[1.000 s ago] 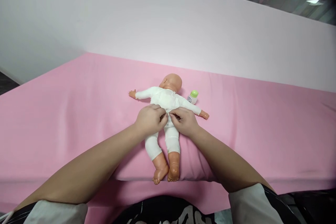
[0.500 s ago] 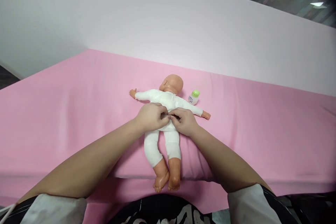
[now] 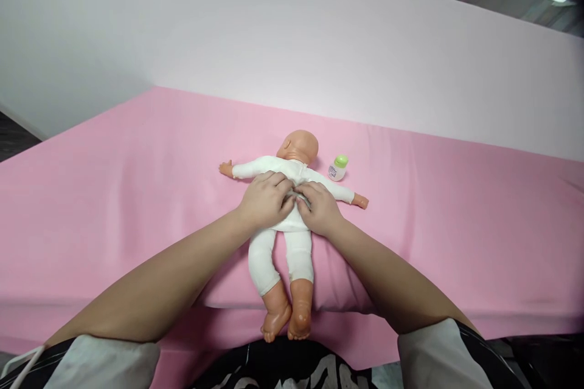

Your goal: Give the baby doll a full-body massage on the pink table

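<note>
A baby doll (image 3: 298, 239) with a white cloth body and plastic head, hands and feet lies face down, its head away from me and its arms spread. My left hand (image 3: 267, 199) is on the left side of the doll's lower back, its fingers and thumb curled around a fold of the white cloth. Close beside it, my right hand (image 3: 319, 208) grips the cloth on the right side in the same way. The fingertips of both hands nearly meet at the middle of the back, and the hands hide part of the torso.
A small clear bottle (image 3: 337, 169) with a green cap is beyond the doll's right-hand arm. Under the doll is a pink sheet (image 3: 150, 194) over a padded surface, with its front edge near my body. A white wall (image 3: 274, 30) stands behind.
My fingers have spread a little over the doll's back, loosening from a tighter pinch. The doll's legs and feet have shifted slightly toward me.
</note>
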A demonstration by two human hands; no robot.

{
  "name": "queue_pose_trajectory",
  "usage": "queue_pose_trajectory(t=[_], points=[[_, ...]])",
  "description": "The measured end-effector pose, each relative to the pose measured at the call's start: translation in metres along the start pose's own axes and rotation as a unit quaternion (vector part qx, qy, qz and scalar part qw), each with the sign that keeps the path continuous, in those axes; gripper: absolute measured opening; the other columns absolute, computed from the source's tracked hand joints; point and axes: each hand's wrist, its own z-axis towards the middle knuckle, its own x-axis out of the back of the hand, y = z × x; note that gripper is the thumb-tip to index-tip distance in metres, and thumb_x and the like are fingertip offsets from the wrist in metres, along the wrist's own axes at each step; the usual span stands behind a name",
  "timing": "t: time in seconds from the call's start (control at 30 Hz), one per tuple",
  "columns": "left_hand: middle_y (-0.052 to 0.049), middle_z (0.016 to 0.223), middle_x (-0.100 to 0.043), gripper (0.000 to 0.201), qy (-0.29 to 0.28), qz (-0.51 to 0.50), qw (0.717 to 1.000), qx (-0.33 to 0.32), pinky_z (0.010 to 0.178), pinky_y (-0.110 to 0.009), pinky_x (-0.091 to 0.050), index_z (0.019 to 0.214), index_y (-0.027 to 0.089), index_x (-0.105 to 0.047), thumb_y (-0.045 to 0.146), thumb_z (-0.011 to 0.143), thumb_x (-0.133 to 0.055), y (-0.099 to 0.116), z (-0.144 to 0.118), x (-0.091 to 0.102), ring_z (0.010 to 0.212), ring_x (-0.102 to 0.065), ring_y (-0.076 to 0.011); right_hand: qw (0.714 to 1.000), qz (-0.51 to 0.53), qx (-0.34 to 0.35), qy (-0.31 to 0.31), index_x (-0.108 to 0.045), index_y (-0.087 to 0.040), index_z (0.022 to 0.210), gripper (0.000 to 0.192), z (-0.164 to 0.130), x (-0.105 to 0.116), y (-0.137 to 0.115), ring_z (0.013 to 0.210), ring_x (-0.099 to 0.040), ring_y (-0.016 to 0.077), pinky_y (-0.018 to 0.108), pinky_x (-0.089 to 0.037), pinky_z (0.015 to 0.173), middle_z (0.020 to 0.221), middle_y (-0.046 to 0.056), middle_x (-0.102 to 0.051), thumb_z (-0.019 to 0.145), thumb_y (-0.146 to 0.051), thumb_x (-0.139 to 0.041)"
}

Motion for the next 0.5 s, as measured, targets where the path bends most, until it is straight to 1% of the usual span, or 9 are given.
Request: queue_pose_trajectory(t=[0.07,0.17,0.2,0.27,0.33,0.4,0.43,0.5], points=[[-0.012,0.108,-0.077,0.024,-0.029,-0.015,0.999,0.011,0.100,-0.051,-0.054,0.108,0.017,-0.077,0.029,0.099,-0.060,-0.0024,0.0003,-0.0027,0.107,-0.071,-0.0327,1.000,0.003,-0.004,-0.022,-0.077,-0.022,0.121,0.025,0.0007,-0.0021,0.0027,0.115,-0.072,0.0300,0.052,-0.058,0.109,0.122,0.011,-0.080,0.102,-0.022,-0.061],[-0.012,0.109,-0.077,0.026,-0.050,-0.021,0.998,0.020,0.101,-0.052,-0.054,0.110,0.017,-0.078,0.030,0.100,-0.058,-0.0037,0.0003,-0.0026,0.107,-0.071,-0.0331,1.000,0.000,0.003,-0.020,-0.078,-0.021,0.121,0.026,0.0006,-0.0026,0.0035,0.115,-0.072,0.0303,0.053,-0.058,0.109,0.123,0.012,-0.080,0.103,-0.024,-0.060],[-0.012,0.110,-0.077,0.026,-0.049,-0.020,0.998,0.022,0.101,-0.053,-0.054,0.111,0.017,-0.078,0.031,0.099,-0.058,-0.0033,-0.0001,-0.0018,0.107,-0.070,-0.0334,1.000,-0.002,0.003,-0.016,-0.078,-0.020,0.122,0.027,0.0001,-0.0021,0.0028,0.116,-0.072,0.0307,0.053,-0.058,0.110,0.123,0.012,-0.081,0.102,-0.024,-0.060],[-0.013,0.113,-0.076,0.029,-0.026,-0.018,0.999,0.031,0.102,-0.053,-0.054,0.115,0.017,-0.078,0.033,0.099,-0.060,-0.0015,-0.0014,0.0000,0.108,-0.069,-0.0342,1.000,-0.007,0.000,0.000,-0.078,-0.021,0.126,0.030,-0.0013,-0.0004,0.0003,0.118,-0.071,0.0318,0.054,-0.058,0.111,0.124,0.012,-0.080,0.101,-0.024,-0.061],[-0.015,0.125,-0.074,0.036,0.010,-0.020,0.999,0.036,0.108,-0.053,-0.052,0.126,0.017,-0.076,0.036,0.098,-0.063,0.0003,-0.0030,0.0015,0.118,-0.067,-0.0356,1.000,-0.014,-0.004,0.026,-0.076,-0.021,0.134,0.038,-0.0024,0.0012,-0.0023,0.124,-0.069,0.0335,0.056,-0.056,0.114,0.132,0.012,-0.079,0.099,-0.025,-0.063],[-0.017,0.140,-0.070,0.046,0.029,-0.025,0.999,0.035,0.118,-0.055,-0.047,0.139,0.017,-0.072,0.037,0.099,-0.063,0.0009,-0.0039,0.0019,0.132,-0.062,-0.0374,0.999,-0.021,-0.006,0.046,-0.071,-0.020,0.143,0.046,-0.0029,0.0015,-0.0037,0.133,-0.065,0.0347,0.058,-0.052,0.120,0.143,0.014,-0.075,0.098,-0.025,-0.062],[-0.017,0.146,-0.068,0.049,0.023,-0.027,0.999,0.034,0.122,-0.056,-0.045,0.143,0.017,-0.070,0.038,0.100,-0.062,0.0007,-0.0038,0.0017,0.138,-0.060,-0.0380,0.999,-0.025,-0.008,0.047,-0.070,-0.019,0.146,0.049,-0.0028,0.0009,-0.0037,0.137,-0.063,0.0349,0.059,-0.051,0.123,0.147,0.014,-0.072,0.099,-0.025,-0.061],[-0.017,0.151,-0.066,0.050,-0.013,-0.032,0.999,0.036,0.124,-0.057,-0.043,0.145,0.018,-0.069,0.038,0.100,-0.060,-0.0006,-0.0025,0.0007,0.142,-0.058,-0.0384,0.999,-0.029,-0.019,0.022,-0.068,-0.018,0.149,0.050,-0.0019,-0.0012,-0.0023,0.141,-0.062,0.0347,0.060,-0.049,0.125,0.150,0.015,-0.071,0.100,-0.025,-0.058]])
